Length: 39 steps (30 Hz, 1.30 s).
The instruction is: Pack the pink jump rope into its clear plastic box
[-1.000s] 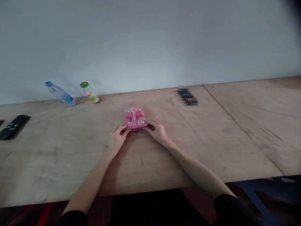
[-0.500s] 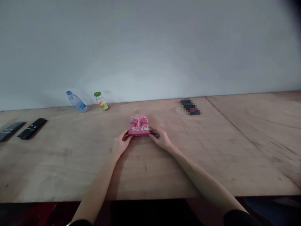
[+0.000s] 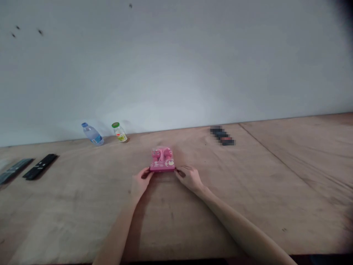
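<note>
while fingers of both hands, left (image 3: 141,184) and right (image 3: 192,179), pinched the pink package's (image 3: 162,160) near corners, bottles (image 3: 93,134) far left

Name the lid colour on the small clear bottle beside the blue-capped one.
The round lid on the small clear bottle is green; best in the head view.

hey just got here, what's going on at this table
A person has both hands on a pink package on the wooden table. The left hand is at its near left corner and the right hand at its near right corner. A blue-capped bottle and a green-lidded jar stand near the wall, with two dark remotes off to the left.
</note>
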Motion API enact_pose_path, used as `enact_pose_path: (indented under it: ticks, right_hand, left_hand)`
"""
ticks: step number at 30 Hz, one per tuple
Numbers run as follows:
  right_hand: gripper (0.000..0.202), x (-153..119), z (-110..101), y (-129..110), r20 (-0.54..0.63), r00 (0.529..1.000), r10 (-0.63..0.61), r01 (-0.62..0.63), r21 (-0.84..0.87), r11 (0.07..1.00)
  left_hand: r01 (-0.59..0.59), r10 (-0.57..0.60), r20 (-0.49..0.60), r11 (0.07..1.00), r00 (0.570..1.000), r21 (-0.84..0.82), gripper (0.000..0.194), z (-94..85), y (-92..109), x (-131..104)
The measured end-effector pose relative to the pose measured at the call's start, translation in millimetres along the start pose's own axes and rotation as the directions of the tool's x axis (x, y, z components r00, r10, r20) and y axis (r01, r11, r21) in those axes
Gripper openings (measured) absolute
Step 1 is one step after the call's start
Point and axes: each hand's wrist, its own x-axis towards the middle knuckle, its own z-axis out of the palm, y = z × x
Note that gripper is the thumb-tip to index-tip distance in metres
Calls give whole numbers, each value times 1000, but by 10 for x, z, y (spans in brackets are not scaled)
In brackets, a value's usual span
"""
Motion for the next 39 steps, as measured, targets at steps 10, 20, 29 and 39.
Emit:
enact_pose_path:
  ticks: [10, 20, 29, 39]
  right_hand:
    - [24, 0, -18, -5, 34, 998, 54, -54, -13, 998]
    - [35, 115, 1, -2, 82, 975, 208, -190, -186, 964]
    - [36, 857, 102, 211, 157, 845, 512, -427, -377, 822]
    - [35, 894, 59, 151, 230, 874, 428, -351, -312, 883]
  left_hand:
    - [56, -56, 2, 997, 998, 44, 33, 19, -30, -28]
    - [76, -81, 48, 993, 996, 87, 30, 78, 125, 168]
    - [66, -74, 30, 972, 997, 227, 19, 508, 381, 1008]
    - [39, -44, 23, 981, 999, 189, 50, 724, 425, 963]
